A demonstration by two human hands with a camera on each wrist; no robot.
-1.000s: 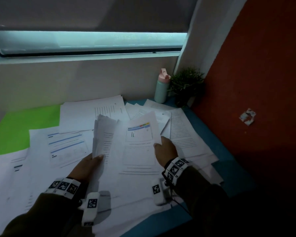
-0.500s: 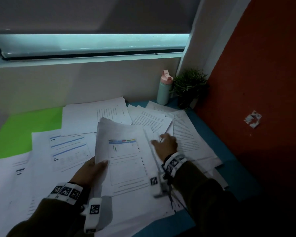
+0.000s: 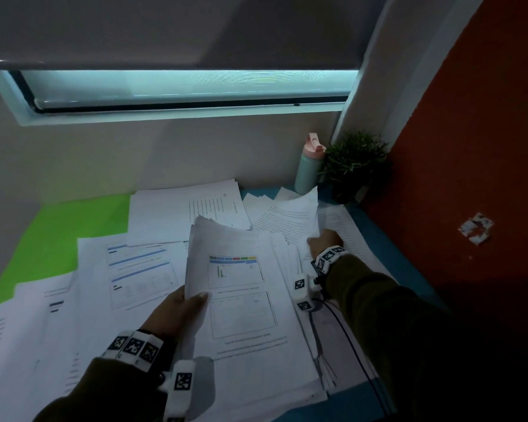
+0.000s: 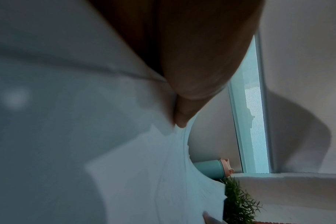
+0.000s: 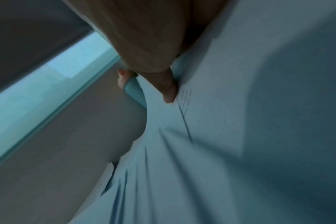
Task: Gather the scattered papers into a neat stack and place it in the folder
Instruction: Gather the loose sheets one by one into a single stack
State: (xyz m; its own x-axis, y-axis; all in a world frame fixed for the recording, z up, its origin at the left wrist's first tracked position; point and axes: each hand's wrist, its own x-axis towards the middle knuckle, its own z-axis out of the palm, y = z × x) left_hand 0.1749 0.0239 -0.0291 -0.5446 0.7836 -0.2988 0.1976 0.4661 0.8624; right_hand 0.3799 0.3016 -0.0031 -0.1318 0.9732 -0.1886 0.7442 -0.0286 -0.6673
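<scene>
Right, you're mid-gather, and the table [image 3: 409, 269] is mostly buried: loose papers [image 3: 83, 315] spread from the near left edge to the far corner, overlapping at all angles. A bright green sheet [image 3: 58, 233] shows at the far left under them; it may be the folder, but I can't tell from here. Plenty remains uncollected, so I'd call this an early stretch of the job.

Your stack [image 3: 244, 300] sits in the middle, its left edge raised and curling, topped by a page with a coloured chart. It's ragged, with edges fanning out on the right side. Your left hand [image 3: 180, 312] grips that raised edge low down, thumb on top, clamped on the sheets.

Your right hand [image 3: 325, 242] is out at the far right, well apart from the left, pinching a text sheet [image 3: 290, 214] whose far corner lifts towards the bottle [image 3: 307, 172] and plant [image 3: 355, 162]. The wrist view shows the thumb pressed onto the paper.

Next, I'd say, bring that sheet across onto the stack, printed side matching. Keep the left grip firm so the pile doesn't splay, and lift the sheet clear so it doesn't drag its neighbours. Squaring the edges can wait.
</scene>
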